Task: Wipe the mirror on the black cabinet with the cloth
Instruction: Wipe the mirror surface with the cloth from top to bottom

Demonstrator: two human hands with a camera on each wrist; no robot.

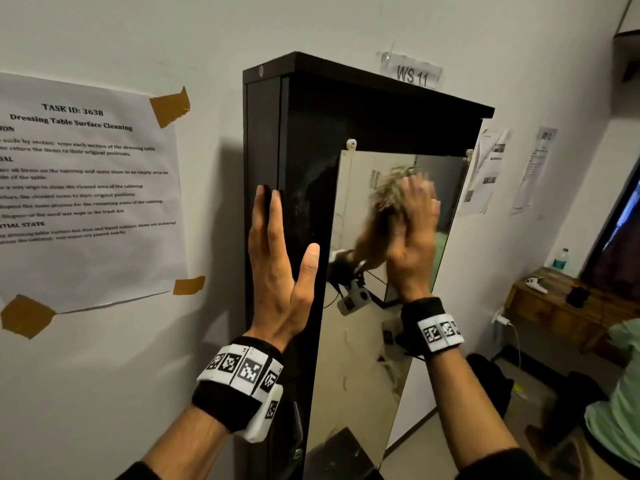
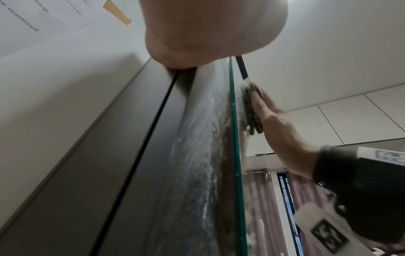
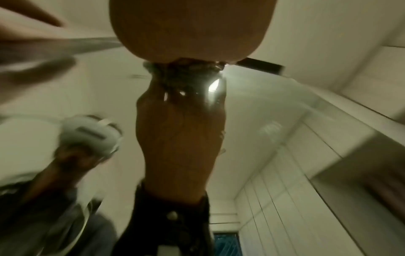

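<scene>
A tall black cabinet (image 1: 346, 109) stands against the wall with a mirror (image 1: 363, 341) fixed to its front. My right hand (image 1: 415, 230) lies flat on the upper part of the mirror and presses a dark mottled cloth (image 1: 391, 188) against the glass; hand and cloth are motion-blurred. The left wrist view shows the cloth (image 2: 252, 110) sandwiched between the right hand (image 2: 278, 131) and the mirror (image 2: 235, 138). My left hand (image 1: 277, 258) rests open against the cabinet's left front edge, fingers straight and pointing up. White smears streak the black panel beside the mirror.
A taped task sheet (image 1: 79, 188) hangs on the wall at left and a "WS 11" label (image 1: 412, 76) above the cabinet. At right stands a wooden table (image 1: 554, 310) with a water bottle (image 1: 560, 258) and a white controller (image 1: 536, 284). A person in green (image 1: 613, 410) sits at lower right.
</scene>
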